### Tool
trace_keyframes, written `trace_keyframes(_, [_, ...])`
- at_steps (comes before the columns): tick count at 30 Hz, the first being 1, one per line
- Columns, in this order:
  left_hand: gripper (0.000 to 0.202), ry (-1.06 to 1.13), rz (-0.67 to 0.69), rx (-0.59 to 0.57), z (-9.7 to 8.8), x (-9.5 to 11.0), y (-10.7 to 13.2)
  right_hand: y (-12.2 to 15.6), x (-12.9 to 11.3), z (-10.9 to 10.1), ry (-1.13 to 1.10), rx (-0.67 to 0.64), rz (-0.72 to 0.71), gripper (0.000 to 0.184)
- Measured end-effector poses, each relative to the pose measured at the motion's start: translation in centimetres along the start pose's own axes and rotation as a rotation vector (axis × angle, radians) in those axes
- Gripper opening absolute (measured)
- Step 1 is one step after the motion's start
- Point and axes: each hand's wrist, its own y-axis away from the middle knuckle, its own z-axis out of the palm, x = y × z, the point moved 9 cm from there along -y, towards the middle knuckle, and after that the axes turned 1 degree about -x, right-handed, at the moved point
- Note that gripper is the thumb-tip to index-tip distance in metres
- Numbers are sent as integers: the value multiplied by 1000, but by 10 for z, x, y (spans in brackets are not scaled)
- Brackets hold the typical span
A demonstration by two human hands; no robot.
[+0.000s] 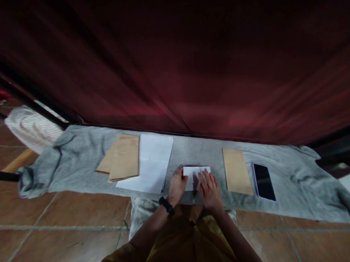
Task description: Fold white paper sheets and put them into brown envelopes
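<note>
A folded white sheet of paper (195, 173) lies on a grey cloth (85, 151) spread over the floor. My left hand (177, 185), with a black watch on the wrist, grips the sheet's left edge, fingers curled over it. My right hand (209, 188) lies flat on the sheet's right part, fingers stretched out and pressing down. To the left lie a stack of white paper (153, 163) and brown envelopes (122, 157). Just right of my right hand lies one brown envelope (236, 170).
A black phone (263, 181) lies face up on the cloth at the right. A dark red curtain (189, 67) hangs behind the cloth. Brown floor tiles (65, 230) spread in front. A striped cloth (31, 127) lies at the far left.
</note>
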Motion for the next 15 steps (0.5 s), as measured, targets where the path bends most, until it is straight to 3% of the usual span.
trace_keyframes(1, [32,-17,14,16,-10,2,-1,0,-7,6,57,-42,-41,50])
trace_keyframes(3, [33,-74,54,90,-47,9,-9,-1,-13,14,127,-77,-67,50])
trace_keyframes(4, [35,-114,82,164,-76,13,-13,-1,-14,17,147,-77,-65,50])
trace_keyframes(6, [44,-373,146,423,-148,25,-18,0,-12,20,172,-70,-60,49])
trace_keyframes(9, [62,-660,-51,750,-250,16,-18,1,-9,22,193,-50,-66,49])
trace_keyframes(11, [70,-749,-224,742,-289,-3,-23,2,-7,24,201,-32,-73,50])
trace_keyframes(13, [62,-764,-276,620,-305,-22,-33,3,-7,25,206,-14,-82,50])
trace_keyframes(15, [53,-735,-222,540,-310,-31,-41,4,-6,27,208,0,-93,51])
